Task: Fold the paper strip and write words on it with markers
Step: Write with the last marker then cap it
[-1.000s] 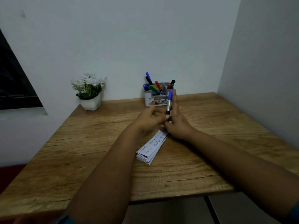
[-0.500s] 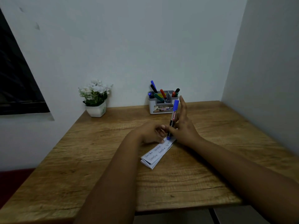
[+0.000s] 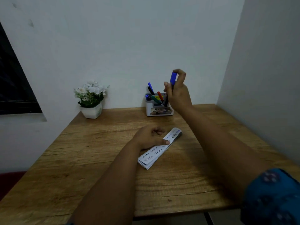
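Right hand — fingers clamped on blue marker above holder: lower it capped-end up into a free slot. Left hand — fingers curled, thumb pressing strip.

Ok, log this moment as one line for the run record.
right hand: holds capped blue marker above grey marker holder | left hand: thumb rests on folded white paper strip | strip: written on, flat on wooden table

Wooden table, folded paper strip mid-table, flower pot and marker holder at its far edge
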